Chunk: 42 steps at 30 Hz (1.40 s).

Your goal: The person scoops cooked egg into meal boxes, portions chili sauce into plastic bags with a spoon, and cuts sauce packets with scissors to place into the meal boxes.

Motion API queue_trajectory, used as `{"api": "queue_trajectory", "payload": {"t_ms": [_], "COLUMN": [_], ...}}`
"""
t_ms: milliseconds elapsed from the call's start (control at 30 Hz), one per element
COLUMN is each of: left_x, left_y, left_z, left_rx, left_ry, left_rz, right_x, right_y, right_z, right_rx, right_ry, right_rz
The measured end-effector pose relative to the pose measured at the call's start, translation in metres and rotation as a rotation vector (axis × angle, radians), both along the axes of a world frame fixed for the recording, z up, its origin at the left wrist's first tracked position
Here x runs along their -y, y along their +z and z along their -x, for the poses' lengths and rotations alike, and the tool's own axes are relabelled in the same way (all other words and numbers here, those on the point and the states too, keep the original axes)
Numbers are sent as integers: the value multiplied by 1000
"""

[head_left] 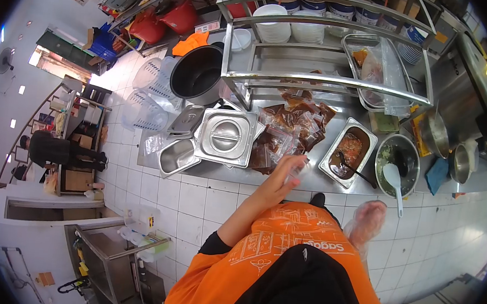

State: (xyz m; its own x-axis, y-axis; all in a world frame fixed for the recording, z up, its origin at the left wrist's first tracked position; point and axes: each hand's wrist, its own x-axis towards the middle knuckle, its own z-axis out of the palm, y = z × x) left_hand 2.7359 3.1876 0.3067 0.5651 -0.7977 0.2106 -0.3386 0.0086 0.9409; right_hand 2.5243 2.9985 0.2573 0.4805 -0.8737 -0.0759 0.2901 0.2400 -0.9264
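The left hand (287,175) pinched a small clear packet (301,169); the sauce pouches (291,127) lay heaped just beyond its fingertips, unsorted. The right hand (367,219), plastic-gloved, hung loosely open.

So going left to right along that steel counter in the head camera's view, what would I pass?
Open steel pan → lidded steel container → pile of brown sauce packets, with the left hand at its near edge → rectangular tray of sauce → round bowl with a white ladle → blue cloth.
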Motion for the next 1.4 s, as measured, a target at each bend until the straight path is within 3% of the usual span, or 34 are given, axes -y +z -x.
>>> {"api": "queue_trajectory", "payload": {"t_ms": [67,133,167,233,267,300,333,400,533,600,733,833,933,1033,1133,1333,1400], "left_x": [0,2,1,1,1,2,4,8,5,1,-6,-7,-8,-5,-7,-4,-2], "left_y": [-23,-40,-36,-57,-63,-60,-53,-47,-39,-39,-45,-40,-43,-39,-51,-52,-54], "left_z": [4,9,7,2,-1,-1,0,4,8,12,16,15,10,16,11,14,15], "left_rx": [-177,-504,-509,-370,-272,-302,-324,-349,-256,-379,-543,-512,-267,-403,-371,-420,-485], "left_ry": [92,165,174,243,243,208,178,148,129,129,109,124,159,159,135,214,224], "left_rz": [100,251,196,137,115,124,131,104,44,55,45,47,36,96,91,143,84], "right_x": [-1,2,3,18,23,41,38,42,47,60,68,56,59,56,54,71,72], "right_y": [-9,-8,-6,-3,20,4,45,40,48,54,53,47,45,52,38,32,36], "right_z": [12,1,-12,-28,-42,-50,-68,-81,-77,-69,-72,-62,-52,-48,-53,-59,-63], "right_rx": [65,-225,-325,-293,-368,-496,-627,-705,-642,-547,-621,-560,-466,-415,-523,-415,-485], "right_ry": [-42,9,-20,153,183,208,232,129,299,312,453,512,452,439,523,314,283], "right_rz": [-305,-199,-152,153,245,391,407,1114,1081,1126,1258,1178,1198,1106,1120,1140,1161]}}
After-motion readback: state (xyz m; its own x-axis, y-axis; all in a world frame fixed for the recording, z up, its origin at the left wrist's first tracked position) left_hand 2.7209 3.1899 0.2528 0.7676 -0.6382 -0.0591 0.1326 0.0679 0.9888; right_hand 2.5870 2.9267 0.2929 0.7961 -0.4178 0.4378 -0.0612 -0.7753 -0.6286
